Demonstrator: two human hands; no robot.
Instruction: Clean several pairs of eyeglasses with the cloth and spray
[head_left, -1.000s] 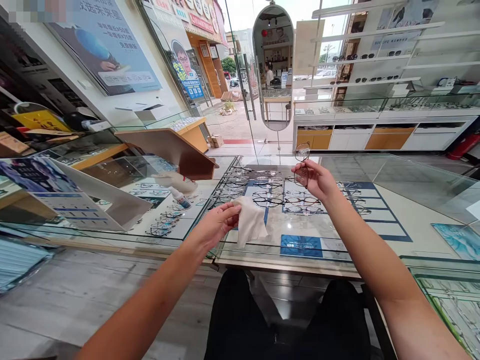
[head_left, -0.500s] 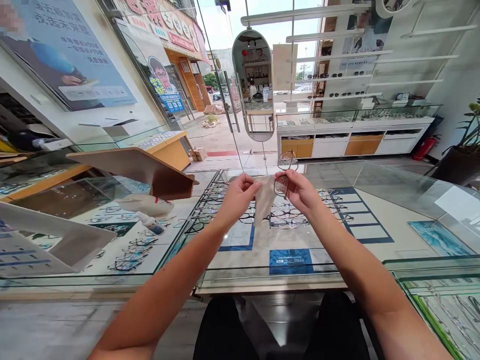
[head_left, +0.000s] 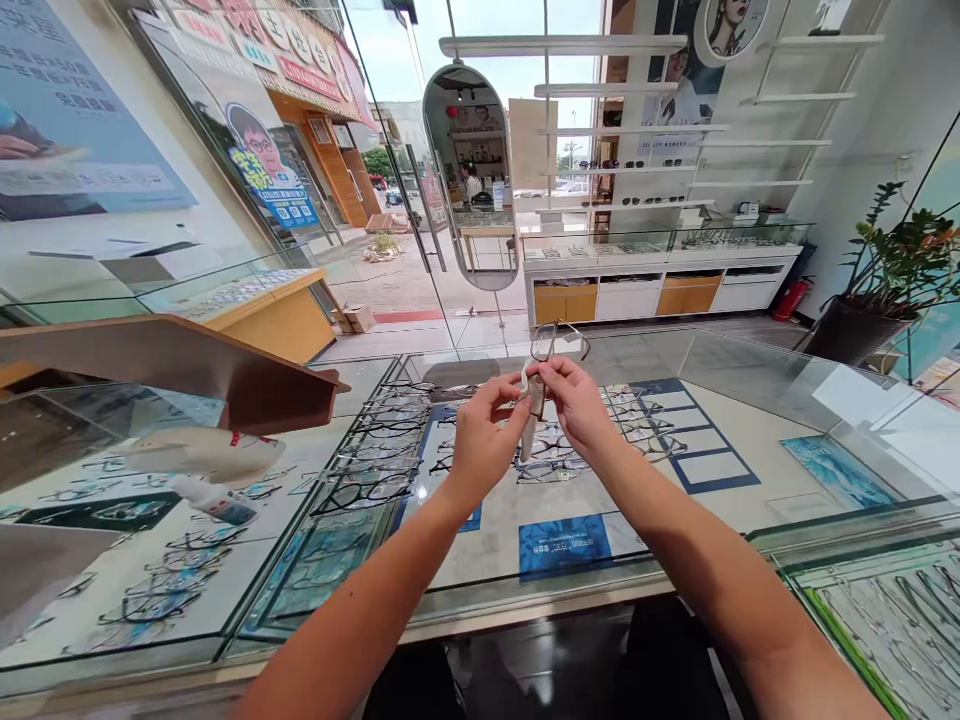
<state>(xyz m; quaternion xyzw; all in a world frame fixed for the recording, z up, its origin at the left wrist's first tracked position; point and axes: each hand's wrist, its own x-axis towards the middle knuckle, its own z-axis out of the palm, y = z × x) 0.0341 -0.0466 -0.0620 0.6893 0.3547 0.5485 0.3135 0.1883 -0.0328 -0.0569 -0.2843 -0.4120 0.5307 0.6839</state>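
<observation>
Above the glass counter, my left hand (head_left: 491,425) pinches a pale grey cloth (head_left: 529,430), which hangs down between the two hands. My right hand (head_left: 576,402) grips a pair of thin-framed glasses (head_left: 561,342) by its lower part; the upper rim stands out above the fingers. The cloth is folded against the glasses' lower lens, and the fingertips of both hands nearly meet there. Part of the glasses is hidden by the cloth and fingers. Below, rows of glasses (head_left: 379,450) lie inside the display case.
A white bottle (head_left: 217,500) and a beige pouch (head_left: 206,452) rest on the counter at left, near a brown board (head_left: 165,360). A blue card (head_left: 566,545) lies near the front edge. An oval mirror (head_left: 476,180) stands beyond, a potted plant (head_left: 892,270) at right.
My left hand has come closer to my right, bringing the cloth onto the lower lens. The glasses have turned slightly. The view has shifted, so the counter's left side appears nearer.
</observation>
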